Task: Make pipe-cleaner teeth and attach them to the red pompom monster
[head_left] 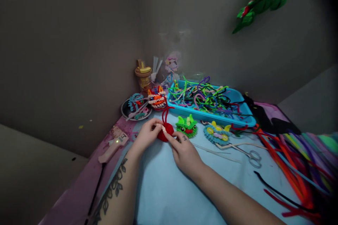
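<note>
Between my hands is a rounded red pipe-cleaner piece (169,128), with red loops standing up at its back. A short whitish twisted pipe cleaner (164,129) lies across its front. My left hand (148,134) is closed at the piece's left side, thumb and fingertips pinching by the upper end of the whitish strip. From the lower right, my right hand (186,153) grips the red piece, its fingers against the front and side. Fingertips partly hide the contact. Just right of it sits a green pipe-cleaner animal head (187,126) with eyes and a red mouth.
A blue tray (211,115) of tangled pipe cleaners stands behind. Nearby are a metal bowl (123,109), an orange-white head (157,98), a blue-yellow head (215,134), scissors (255,158) and a lidded cup (144,77). A pink glue gun (114,147) with a cord lies left.
</note>
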Motion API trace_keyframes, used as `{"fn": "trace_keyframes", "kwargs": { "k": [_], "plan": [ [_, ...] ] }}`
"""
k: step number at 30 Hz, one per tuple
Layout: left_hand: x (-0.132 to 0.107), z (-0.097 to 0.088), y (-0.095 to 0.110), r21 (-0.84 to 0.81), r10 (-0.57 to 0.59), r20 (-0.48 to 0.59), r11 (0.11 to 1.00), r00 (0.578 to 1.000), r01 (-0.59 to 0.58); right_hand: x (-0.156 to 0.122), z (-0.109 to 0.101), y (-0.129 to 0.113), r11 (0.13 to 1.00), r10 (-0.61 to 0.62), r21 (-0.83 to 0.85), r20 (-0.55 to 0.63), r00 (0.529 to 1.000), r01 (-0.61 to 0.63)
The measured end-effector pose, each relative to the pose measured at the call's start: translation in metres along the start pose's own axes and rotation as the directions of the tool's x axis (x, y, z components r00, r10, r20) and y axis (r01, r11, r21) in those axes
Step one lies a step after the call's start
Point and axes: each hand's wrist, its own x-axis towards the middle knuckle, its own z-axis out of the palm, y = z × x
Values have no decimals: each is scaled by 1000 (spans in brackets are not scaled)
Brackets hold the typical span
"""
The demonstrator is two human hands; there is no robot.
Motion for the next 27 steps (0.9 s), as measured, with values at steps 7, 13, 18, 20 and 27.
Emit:
{"fn": "trace_keyframes", "kwargs": {
  "k": [7, 13, 18, 20, 27],
  "plan": [
    [1, -7, -13, -14, 9, -29, 1000, 1000, -9, 0, 1, -1, 999, 20, -44, 29, 999, -19],
    [0, -13, -20, 78, 25, -74, 997, 997, -19, 1, -1, -4, 999, 34, 4, 42, 999, -34],
    [-1, -16, -24, 267, 56, -122, 963, 991, -22, 2, 0, -4, 999, 28, 41, 26, 999, -30],
    [-2, -16, -26, 338, 63, -122, 941, 990, -19, 2, 0, -4, 999, 22, 41, 21, 1000, -23],
    [-7, -10, -23, 493, 58, -66, 870, 996, -18, 2, 2, -3, 998, 21, 52, 20, 1000, -22]
  ]
}}
